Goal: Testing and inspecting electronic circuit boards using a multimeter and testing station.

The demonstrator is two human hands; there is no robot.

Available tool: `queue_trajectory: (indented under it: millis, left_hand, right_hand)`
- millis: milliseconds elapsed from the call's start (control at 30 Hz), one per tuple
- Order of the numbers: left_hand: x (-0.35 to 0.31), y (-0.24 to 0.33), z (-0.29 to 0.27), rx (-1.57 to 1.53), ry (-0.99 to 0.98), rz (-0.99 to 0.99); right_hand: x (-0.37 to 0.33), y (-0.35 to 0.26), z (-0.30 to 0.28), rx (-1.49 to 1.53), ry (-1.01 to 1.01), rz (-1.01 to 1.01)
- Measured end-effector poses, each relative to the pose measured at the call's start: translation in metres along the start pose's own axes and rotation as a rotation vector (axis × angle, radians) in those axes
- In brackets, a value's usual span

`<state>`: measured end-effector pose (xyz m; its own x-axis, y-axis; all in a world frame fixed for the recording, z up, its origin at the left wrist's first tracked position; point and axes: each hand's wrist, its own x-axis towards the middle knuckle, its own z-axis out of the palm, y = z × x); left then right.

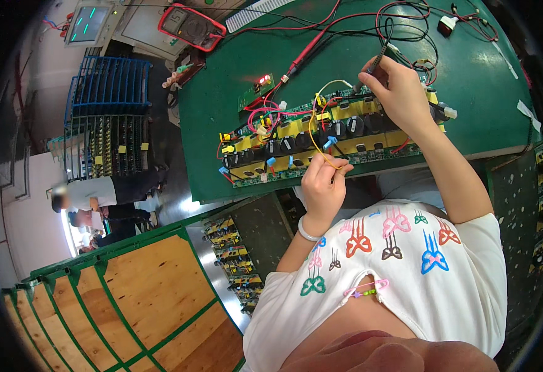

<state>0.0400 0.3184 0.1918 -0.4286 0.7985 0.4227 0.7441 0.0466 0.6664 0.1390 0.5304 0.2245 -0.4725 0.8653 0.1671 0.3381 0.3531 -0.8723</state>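
A long circuit board with yellow transformers and black capacitors lies across the green bench. My left hand is at its near edge, fingers pinched on the end of a thin yellow wire that arches over the board. In my right hand is a black test probe, held like a pen, its tip down by the board's far edge. Just beyond the board's left half, a small green display board shows lit red digits. A red test probe lies behind it, near a white connector.
A red multimeter rests at the back left of the green bench. Tangled leads and a white-and-red switch are at the far right. Wooden-panelled green racks stand left; two people appear beyond.
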Motion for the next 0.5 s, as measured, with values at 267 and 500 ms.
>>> queue_trajectory:
  millis: [267, 500]
  left_hand:
    - [0.001, 0.0011, -0.0016, -0.014, 0.01, 0.012]
    - [-0.0007, 0.0026, -0.001, 0.013, 0.021, -0.006]
  right_hand:
    - [-0.0014, -0.007, -0.0039, 0.017, 0.005, 0.02]
    - [-0.0006, -0.0059, -0.0016, -0.009, -0.006, 0.02]
